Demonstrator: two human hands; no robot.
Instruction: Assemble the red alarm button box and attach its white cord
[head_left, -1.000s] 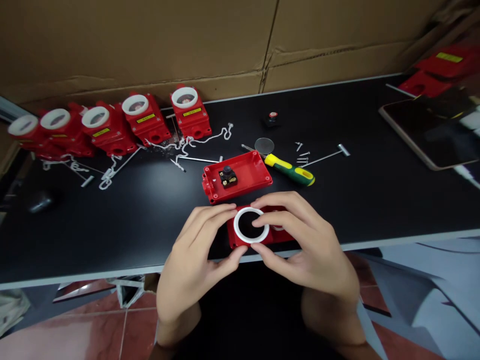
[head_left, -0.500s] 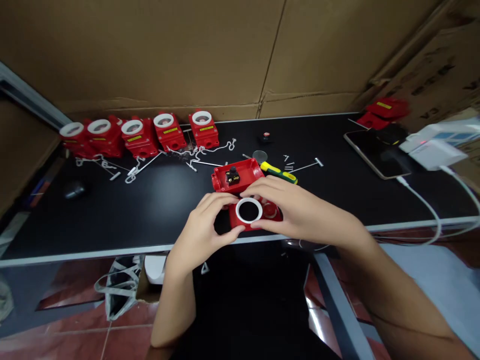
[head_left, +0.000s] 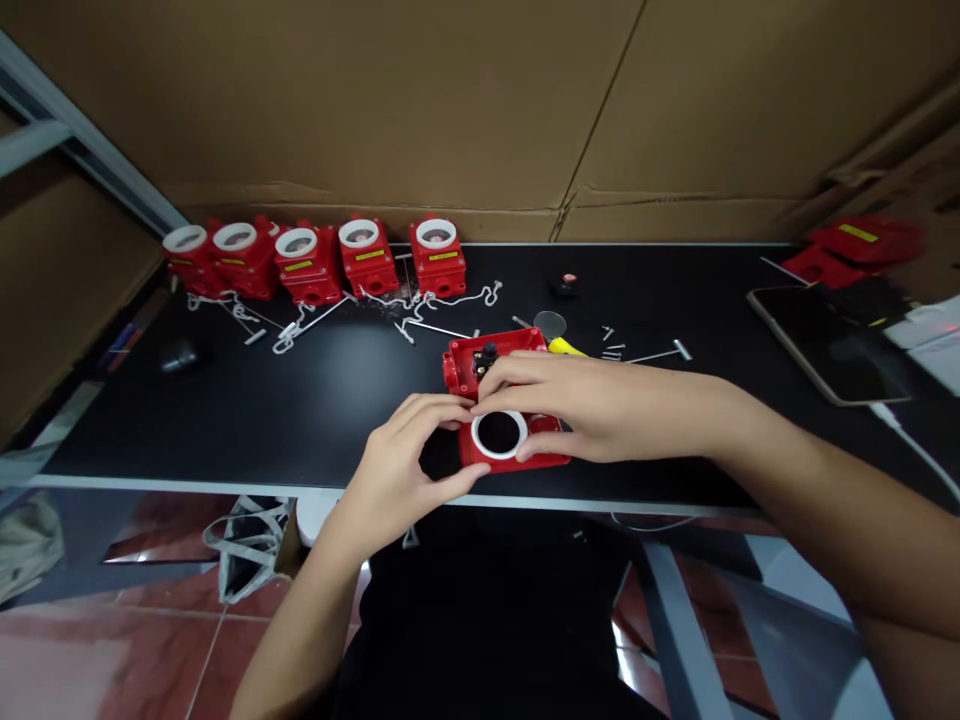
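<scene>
Near the table's front edge lies a red housing cover (head_left: 532,461), with a white ring (head_left: 501,455) around a black round opening on it. My left hand (head_left: 412,455) grips the cover's left end, thumb at the front and fingers behind. My right hand (head_left: 570,405) curls over from the right, its thumb and fingertips closed on the ring's rim. Just behind sits an open red box (head_left: 461,362) with a black switch block (head_left: 482,365) inside, partly hidden by my right hand.
Several red boxes with white rings (head_left: 439,265) line the back left, white cords in front. A yellow screwdriver handle (head_left: 564,347), a clear disc (head_left: 550,323), screws (head_left: 613,350) and a metal T-shaped rod (head_left: 681,350) lie behind my right hand. A phone (head_left: 825,345) is at right.
My right hand has shifted around the ring, its fingers now across the rim's far side and its thumb at the right. The camera view has turned left. My left hand keeps its grip.
</scene>
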